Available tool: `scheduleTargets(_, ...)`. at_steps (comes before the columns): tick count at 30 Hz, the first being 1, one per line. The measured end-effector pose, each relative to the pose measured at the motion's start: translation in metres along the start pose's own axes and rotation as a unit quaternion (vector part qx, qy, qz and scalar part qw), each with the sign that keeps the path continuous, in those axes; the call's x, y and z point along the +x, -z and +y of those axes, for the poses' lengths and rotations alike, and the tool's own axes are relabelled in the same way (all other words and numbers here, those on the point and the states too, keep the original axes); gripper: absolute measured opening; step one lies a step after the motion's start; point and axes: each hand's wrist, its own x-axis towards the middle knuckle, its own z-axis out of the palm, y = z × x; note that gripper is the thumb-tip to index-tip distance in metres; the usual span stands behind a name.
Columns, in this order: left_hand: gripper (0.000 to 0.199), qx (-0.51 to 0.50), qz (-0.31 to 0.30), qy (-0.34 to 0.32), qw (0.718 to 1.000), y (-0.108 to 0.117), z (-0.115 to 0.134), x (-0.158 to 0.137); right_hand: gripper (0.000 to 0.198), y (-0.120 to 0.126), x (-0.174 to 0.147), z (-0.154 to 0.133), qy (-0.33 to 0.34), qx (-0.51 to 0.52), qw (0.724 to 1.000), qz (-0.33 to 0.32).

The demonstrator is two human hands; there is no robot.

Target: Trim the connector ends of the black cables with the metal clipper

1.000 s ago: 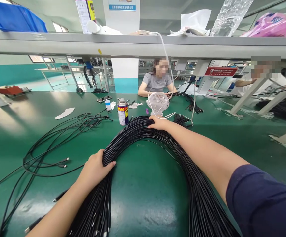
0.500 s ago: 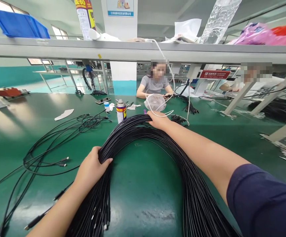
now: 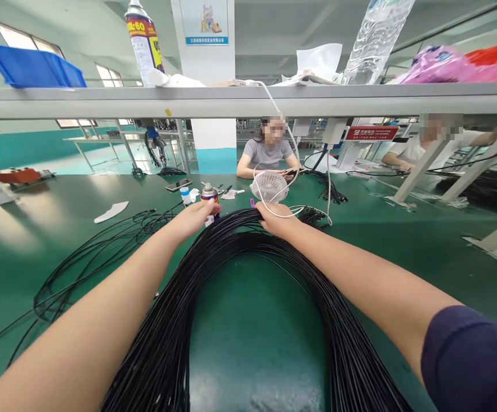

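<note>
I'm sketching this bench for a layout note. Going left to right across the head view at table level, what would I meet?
White scrap → left hand → right hand, gripping the black cable bundle → heap of black cable ends → slanted pale shelf legs.

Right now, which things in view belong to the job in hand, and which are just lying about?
In the job, apparently:
black cable bundle, its arch held by the right hand
tabletop spray can, possibly: left hand in front, contact unclear

Probably just lying about:
phone
white desk fan
blue plastic bin
clear plastic bottle
</note>
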Motion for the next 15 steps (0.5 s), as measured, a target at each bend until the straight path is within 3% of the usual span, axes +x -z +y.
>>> scheduleTargets(4,0.037,-0.023,-0.140,0.025,0.990,-0.035,0.026,0.061,0.034,-0.003,-0.002,0.004,0.009,-0.008,1.000,0.014)
scheduleTargets(7,0.036,-0.022,-0.266,0.060,0.962,-0.058,0.034,0.094,0.035,-0.009,-0.004,0.005,0.011,-0.007,1.000,0.016)
scheduleTargets(11,0.037,-0.006,-0.415,0.118,0.902,-0.075,0.024,0.117,0.035,-0.012,-0.003,0.003,0.022,0.009,1.000,0.015)
scheduleTargets(15,0.037,0.019,-0.483,0.119,0.867,-0.083,0.000,0.127,0.034,-0.008,-0.002,0.001,0.041,0.025,0.998,0.028)
